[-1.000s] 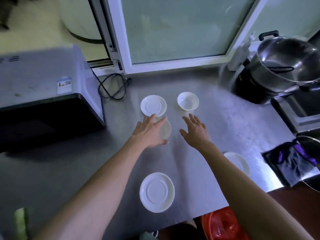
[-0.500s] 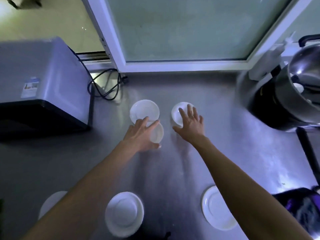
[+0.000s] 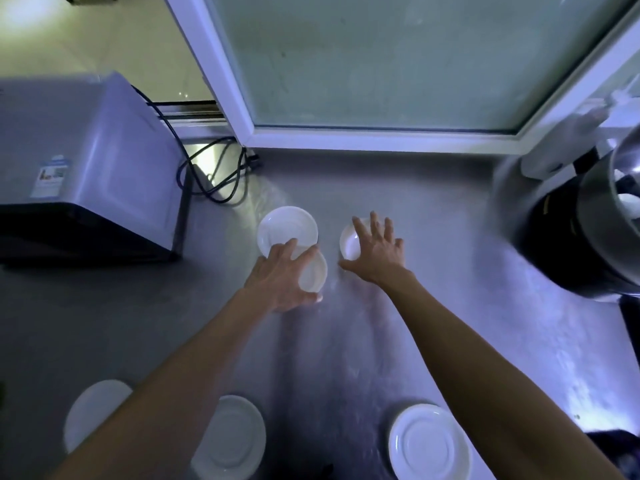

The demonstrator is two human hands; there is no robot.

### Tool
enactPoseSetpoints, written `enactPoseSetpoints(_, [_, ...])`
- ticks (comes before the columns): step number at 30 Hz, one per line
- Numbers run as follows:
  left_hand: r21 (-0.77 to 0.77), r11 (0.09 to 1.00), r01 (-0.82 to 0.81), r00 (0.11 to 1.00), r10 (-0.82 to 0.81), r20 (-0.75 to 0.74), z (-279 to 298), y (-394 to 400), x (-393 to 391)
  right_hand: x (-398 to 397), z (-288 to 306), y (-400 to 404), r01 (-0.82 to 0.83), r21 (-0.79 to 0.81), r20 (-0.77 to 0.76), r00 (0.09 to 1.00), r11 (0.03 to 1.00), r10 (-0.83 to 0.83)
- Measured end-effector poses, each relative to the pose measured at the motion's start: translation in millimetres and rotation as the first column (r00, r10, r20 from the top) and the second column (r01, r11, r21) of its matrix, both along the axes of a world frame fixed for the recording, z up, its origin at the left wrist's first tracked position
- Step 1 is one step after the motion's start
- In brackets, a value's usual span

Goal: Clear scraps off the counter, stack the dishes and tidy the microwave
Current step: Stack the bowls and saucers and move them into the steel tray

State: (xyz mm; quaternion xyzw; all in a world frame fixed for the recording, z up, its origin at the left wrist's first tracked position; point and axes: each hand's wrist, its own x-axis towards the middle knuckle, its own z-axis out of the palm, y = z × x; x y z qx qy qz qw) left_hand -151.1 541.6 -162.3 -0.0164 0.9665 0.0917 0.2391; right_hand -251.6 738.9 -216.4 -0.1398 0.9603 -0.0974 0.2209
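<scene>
On the steel counter (image 3: 398, 341), my left hand (image 3: 280, 275) grips the rim of a small white bowl (image 3: 313, 273), thumb at its near edge and fingers over its far edge. Just behind it lies a small white plate (image 3: 287, 228). My right hand (image 3: 375, 252) lies spread over another small white bowl (image 3: 351, 242), fingers straight. Three white saucers sit near the front edge: one at the left (image 3: 91, 410), one in the middle (image 3: 235, 441), one at the right (image 3: 427, 445). The microwave (image 3: 86, 168) stands at the left.
A black power cable (image 3: 214, 174) coils behind the microwave. A large steel pot on a black cooker (image 3: 588, 223) occupies the right side. A frosted window (image 3: 381, 57) in a white frame runs along the back of the counter.
The camera has leaned further over the counter. My right hand moved forward from bare counter onto the right bowl. My left hand stays at the near bowl, its fingers now around the rim.
</scene>
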Motion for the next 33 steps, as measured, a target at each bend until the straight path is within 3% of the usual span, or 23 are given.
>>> enactPoseSetpoints(7, [0.018, 0.997, -0.077, 0.997, 0.078, -0.004, 4, -26, 38, 33, 6, -22, -0.021, -0.089, -0.081, 0.997, 0.996, 0.014])
enactPoseSetpoints(16, [0.059, 0.965, -0.257, 0.963, 0.261, -0.063, 20, -97, 132, 109, 39, -101, -0.211, -0.115, -0.196, 0.963, 0.971, 0.186])
enactPoseSetpoints(26, [0.111, 0.906, -0.409, 0.884, 0.423, -0.197, 44, -195, 289, 234, 84, -226, -0.396, -0.119, -0.258, 0.898, 0.910, 0.357])
enactPoseSetpoints(33, [0.117, 0.838, -0.533, 0.816, 0.546, -0.189, 61, -275, 426, 350, 107, -320, -0.508, -0.099, -0.272, 0.841, 0.855, 0.468])
